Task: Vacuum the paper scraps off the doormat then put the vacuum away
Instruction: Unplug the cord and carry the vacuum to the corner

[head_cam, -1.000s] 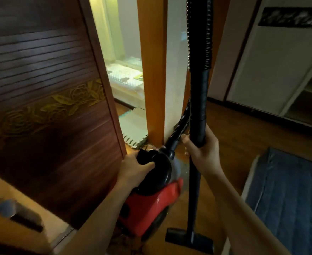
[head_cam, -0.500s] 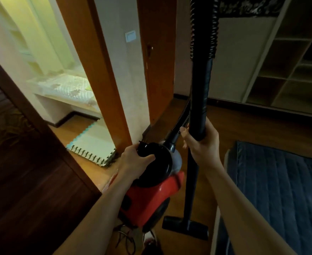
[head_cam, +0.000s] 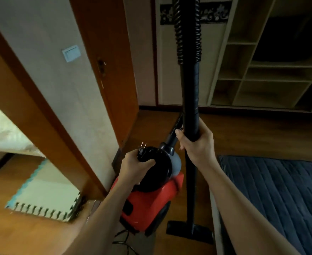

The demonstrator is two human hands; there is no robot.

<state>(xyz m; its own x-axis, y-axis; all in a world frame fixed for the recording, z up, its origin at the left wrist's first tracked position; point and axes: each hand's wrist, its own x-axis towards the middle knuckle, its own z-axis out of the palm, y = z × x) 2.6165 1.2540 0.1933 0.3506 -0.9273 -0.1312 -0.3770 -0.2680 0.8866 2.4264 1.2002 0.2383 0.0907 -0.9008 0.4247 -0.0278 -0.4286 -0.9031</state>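
The red canister vacuum (head_cam: 148, 201) hangs off the floor at centre, carried by its black top handle, which my left hand (head_cam: 133, 168) grips together with the power plug (head_cam: 142, 150). My right hand (head_cam: 195, 146) grips the upright black wand (head_cam: 190, 100), whose floor nozzle (head_cam: 189, 231) hangs low over the wooden floor. The ribbed hose (head_cam: 187, 30) runs up out of view. A pale foam doormat (head_cam: 46, 197) with toothed edges lies at lower left beyond the door frame.
An orange-brown door frame (head_cam: 46, 115) and a wall corner with a light switch (head_cam: 71, 53) stand on the left. A wooden door (head_cam: 114, 70) is behind. Open shelving (head_cam: 272, 70) fills the far right. A dark blue quilted mattress (head_cam: 280, 196) lies at right. A loose cord (head_cam: 123, 242) trails below.
The view has swung right past the dark wooden panel into the room. Both hands keep the same grips on the vacuum handle and wand, carrying them along.
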